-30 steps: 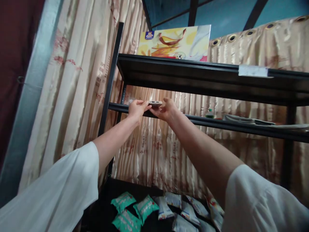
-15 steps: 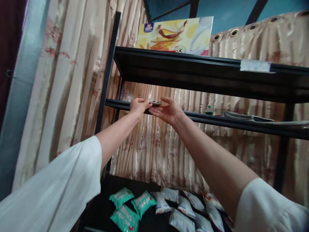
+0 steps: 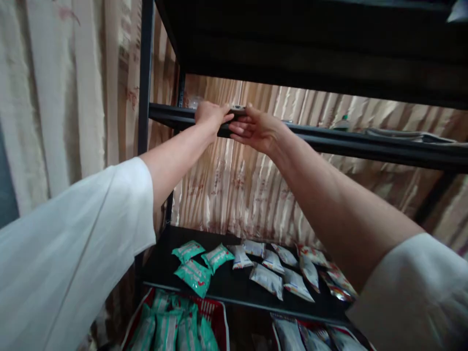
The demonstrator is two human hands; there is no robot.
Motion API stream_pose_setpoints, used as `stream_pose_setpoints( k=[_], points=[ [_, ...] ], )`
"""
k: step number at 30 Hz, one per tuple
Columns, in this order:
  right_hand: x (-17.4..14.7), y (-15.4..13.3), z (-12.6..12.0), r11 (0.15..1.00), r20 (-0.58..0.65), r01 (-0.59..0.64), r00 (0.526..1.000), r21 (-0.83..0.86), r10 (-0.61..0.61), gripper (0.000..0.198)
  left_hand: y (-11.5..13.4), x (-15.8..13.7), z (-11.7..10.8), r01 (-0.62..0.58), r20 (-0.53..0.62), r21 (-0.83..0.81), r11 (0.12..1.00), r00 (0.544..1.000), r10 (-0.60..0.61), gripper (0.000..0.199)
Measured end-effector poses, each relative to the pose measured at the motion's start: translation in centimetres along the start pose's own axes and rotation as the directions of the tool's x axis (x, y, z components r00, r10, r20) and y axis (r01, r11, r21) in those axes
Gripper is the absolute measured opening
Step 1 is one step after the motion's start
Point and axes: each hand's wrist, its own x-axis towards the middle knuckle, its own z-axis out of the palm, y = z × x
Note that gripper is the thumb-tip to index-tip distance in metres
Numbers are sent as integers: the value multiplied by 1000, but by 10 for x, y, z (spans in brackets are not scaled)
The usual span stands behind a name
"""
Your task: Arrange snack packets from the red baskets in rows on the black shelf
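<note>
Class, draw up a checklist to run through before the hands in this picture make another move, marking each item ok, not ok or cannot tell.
1. Left hand has hold of the small flat object: ok.
2. Right hand grips it firmly: cannot tell; the thumb is at its edge.
3. Object is apart from the middle shelf: cannot tell, contact hidden.
4. Bottle fully in view: not ok, shelf edge hides its base.
5. Three green packets lie apart from both hands: ok.

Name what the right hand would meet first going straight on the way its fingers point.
Most likely the left hand, just across from the right hand beside the small flat device, though depth is unclear.
</note>
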Motion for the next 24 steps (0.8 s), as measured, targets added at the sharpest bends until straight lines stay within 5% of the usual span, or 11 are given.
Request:
stream_pose_setpoints(
  k=[7, 11, 13, 15, 17, 19, 20, 22, 23, 24],
  points=[
    [-60, 48, -49, 991, 102, -116, 987, -70, 123, 17, 1, -4, -10, 26, -33, 55, 998, 999, -24, 18],
    [-137, 101, -115, 915, 118, -313, 929, -255, 351, 9, -16, -48, -38, 68, 157, 191, 979, 983, -99, 26],
    [-180, 132, -159, 813, 171, -386, 852, -437, 496, 14, -32, -85, -59, 111, 329, 242, 964, 925, -189, 13],
    [-227, 168, -208, 683, 181, -444, 747, -579, 639, 24, -51, -127, -84, 219, 531, 336, 916, 759, -377, 12],
    [-282, 207, -257, 549, 88, -500, 680, -670, 728, 33, -69, -169, -109, 311, 651, 515, 799, 464, -600, 13],
    [-347, 248, -300, 369, -185, -642, 628, -672, 756, 38, -85, -207, -132, 270, 682, 665, 696, 159, -714, 25],
    [-384, 267, -317, 285, -291, -726, 556, -625, 778, 38, -92, -225, -141, 215, 680, 712, 668, 25, -733, 31],
    [-459, 299, -339, 78, -469, -846, 366, -527, 804, 37, -104, -258, -157, 119, 660, 751, 649, -140, -738, 35],
    [-496, 312, -343, -95, -521, -854, 222, -512, 824, 41, -109, -274, -163, 99, 644, 763, 639, -196, -739, 37],
    [-530, 322, -343, -154, -516, -853, 150, -499, 843, 43, -115, -289, -168, 78, 625, 776, 626, -240, -743, 38]
  ],
)
